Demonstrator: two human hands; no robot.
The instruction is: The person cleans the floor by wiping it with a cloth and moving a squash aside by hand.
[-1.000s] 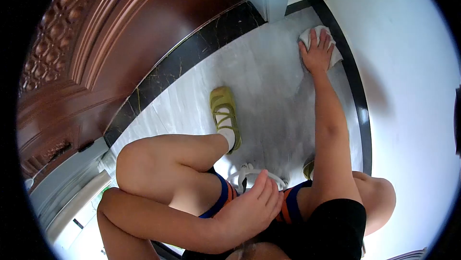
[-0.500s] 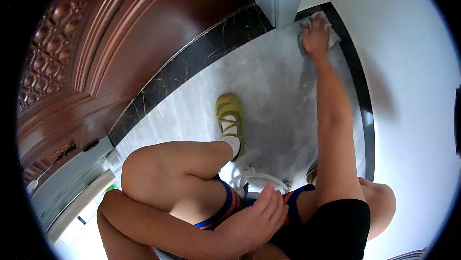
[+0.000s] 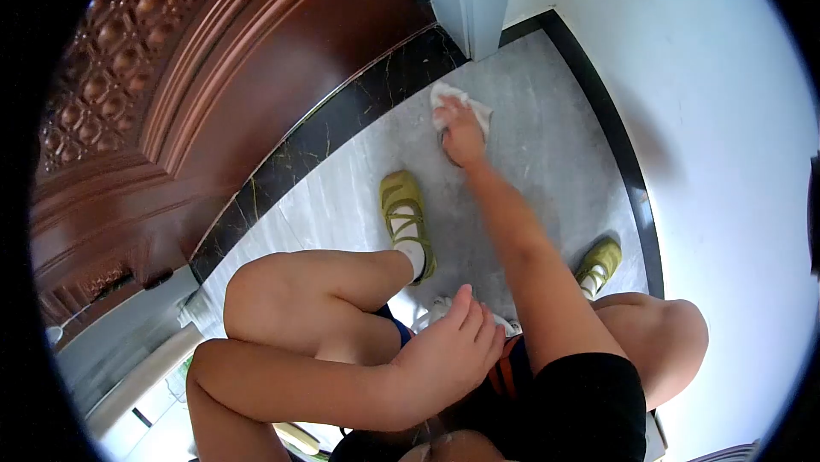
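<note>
My right hand (image 3: 463, 136) presses a crumpled white cloth (image 3: 442, 91) against the grey marbled floor (image 3: 534, 112), a little inside the dark threshold. The fingers lie over the cloth, and its edges stick out in front of them and to the right. My left hand (image 3: 448, 354) hovers over my lap with nothing in it. Its fingers are stretched out and point up and to the right.
A brown carved door (image 3: 213, 78) stands at the left behind a black marble threshold (image 3: 342, 108). Ahead is a pale door frame (image 3: 470, 1). A black skirting strip (image 3: 602, 112) follows the white wall. My olive shoes (image 3: 401, 197) rest on the floor. Something white, partly hidden, lies behind my left hand.
My right hand and the cloth have slid left and slightly back, from the corner by the skirting toward the middle of the floor. My right shoe now shows. The left hand has barely moved.
</note>
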